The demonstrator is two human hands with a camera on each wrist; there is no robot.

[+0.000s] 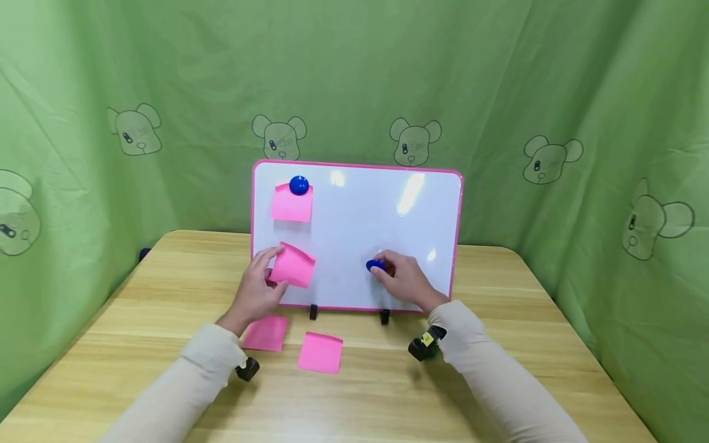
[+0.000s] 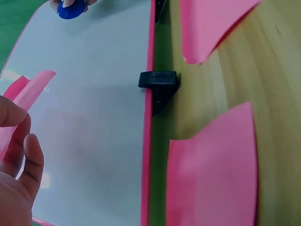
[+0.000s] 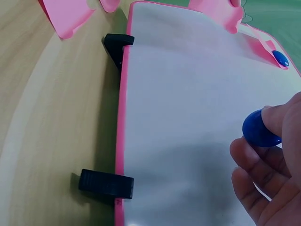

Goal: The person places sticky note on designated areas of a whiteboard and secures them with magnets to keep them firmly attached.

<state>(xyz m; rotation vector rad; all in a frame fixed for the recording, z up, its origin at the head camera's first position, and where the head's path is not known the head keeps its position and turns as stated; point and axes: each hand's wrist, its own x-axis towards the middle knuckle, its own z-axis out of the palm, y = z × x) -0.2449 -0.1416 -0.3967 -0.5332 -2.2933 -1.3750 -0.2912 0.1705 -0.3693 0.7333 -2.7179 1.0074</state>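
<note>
My left hand (image 1: 259, 288) pinches a pink sticky note (image 1: 295, 265) by its left edge, in front of the lower left of a pink-framed whiteboard (image 1: 346, 240). Farther right, my right hand (image 1: 407, 280) holds a round blue magnet (image 1: 375, 264) between thumb and fingers, close to the board's lower middle. In the right wrist view the magnet (image 3: 260, 129) shows its domed side under the thumb. Higher on the board, a second blue magnet (image 1: 299, 185) sits over the top edge of another pink note (image 1: 292, 204).
Two more pink notes lie on the wooden table before the board: one note (image 1: 266, 333) partly behind the left wrist, another note (image 1: 321, 352) to its right. Black feet (image 1: 313, 312) support the board's bottom edge. A green curtain (image 1: 354, 80) surrounds the table.
</note>
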